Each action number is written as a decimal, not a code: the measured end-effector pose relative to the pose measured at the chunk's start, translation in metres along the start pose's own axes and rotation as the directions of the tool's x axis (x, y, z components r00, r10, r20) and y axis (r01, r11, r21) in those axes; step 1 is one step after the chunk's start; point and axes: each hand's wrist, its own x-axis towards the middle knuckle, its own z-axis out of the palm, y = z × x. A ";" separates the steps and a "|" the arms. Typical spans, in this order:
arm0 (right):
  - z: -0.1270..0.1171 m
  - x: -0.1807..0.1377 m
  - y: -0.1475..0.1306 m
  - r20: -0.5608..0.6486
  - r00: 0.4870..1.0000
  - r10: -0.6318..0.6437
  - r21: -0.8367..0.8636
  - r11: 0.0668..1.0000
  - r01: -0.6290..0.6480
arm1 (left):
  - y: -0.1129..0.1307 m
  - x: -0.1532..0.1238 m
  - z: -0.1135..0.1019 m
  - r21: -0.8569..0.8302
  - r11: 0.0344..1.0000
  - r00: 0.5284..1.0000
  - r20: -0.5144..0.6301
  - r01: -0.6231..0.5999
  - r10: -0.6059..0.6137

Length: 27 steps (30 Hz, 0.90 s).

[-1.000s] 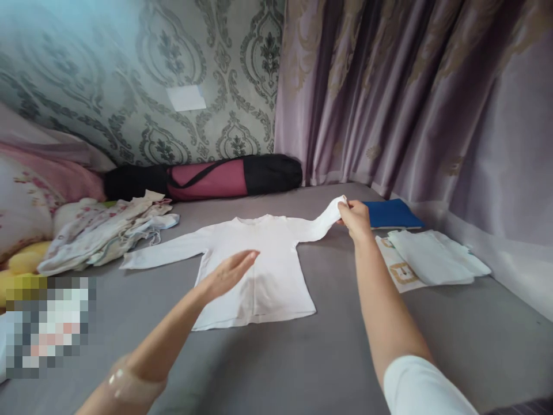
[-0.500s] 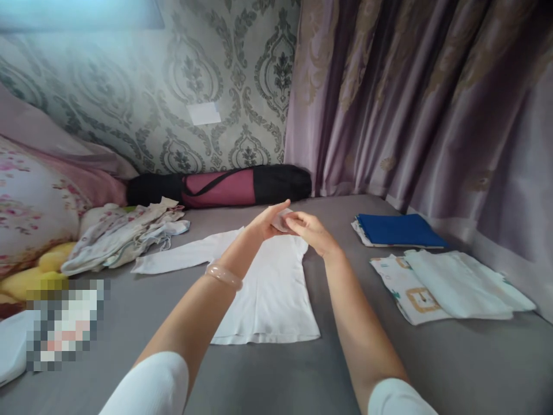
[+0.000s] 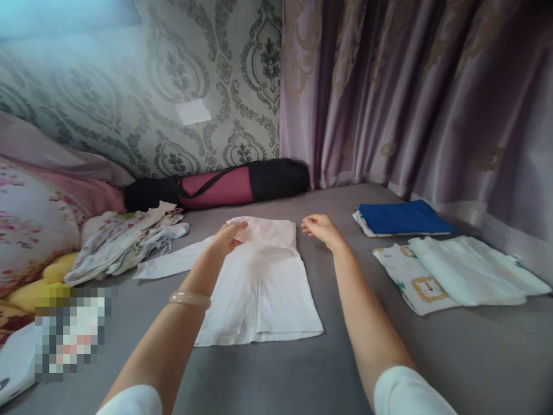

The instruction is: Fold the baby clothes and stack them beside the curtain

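A white long-sleeved shirt (image 3: 259, 294) lies spread on the grey bedding, its left sleeve (image 3: 173, 264) stretched out to the left. Across its top lies a pale, faintly pink band of cloth (image 3: 272, 231); I cannot tell whether it is a folded part of the shirt. My left hand (image 3: 231, 235) grips this band at its left end, thumb on top, and wears a pale bangle on the wrist. Just off the shirt's upper right edge hovers my right hand (image 3: 322, 229), its fingers curled in with nothing visible in them.
On the right lie a folded blue cloth (image 3: 404, 218) and folded pale clothes (image 3: 475, 276). A heap of clothes (image 3: 125, 242) sits at the left beside a floral pillow (image 3: 34, 219) and a yellow plush thing (image 3: 38, 288). A black and maroon bag (image 3: 224, 187) lies along the wall.
My hands, close together above the shirt's top before, have moved apart: left hand to the left, right hand slightly right. The pale band now lies flat across the shirt's top.
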 end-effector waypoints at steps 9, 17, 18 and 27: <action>0.023 0.008 0.021 0.012 0.994 -0.111 -0.401 0.910 0.106 | -0.045 0.009 -0.027 0.189 0.979 0.990 -0.100 -0.075 0.095; 0.066 -0.008 0.024 0.264 0.937 -0.228 -0.687 0.638 0.349 | -0.055 0.020 -0.033 0.509 0.825 0.934 -0.105 -0.245 0.343; 0.070 -0.009 0.028 0.275 0.940 -0.202 -0.711 0.615 0.340 | -0.056 0.021 -0.035 0.552 0.795 0.926 -0.104 -0.250 0.363; 0.078 -0.005 0.043 0.273 0.950 -0.151 -0.814 0.489 0.312 | -0.057 0.021 -0.042 0.887 0.438 0.909 -0.057 -0.144 0.413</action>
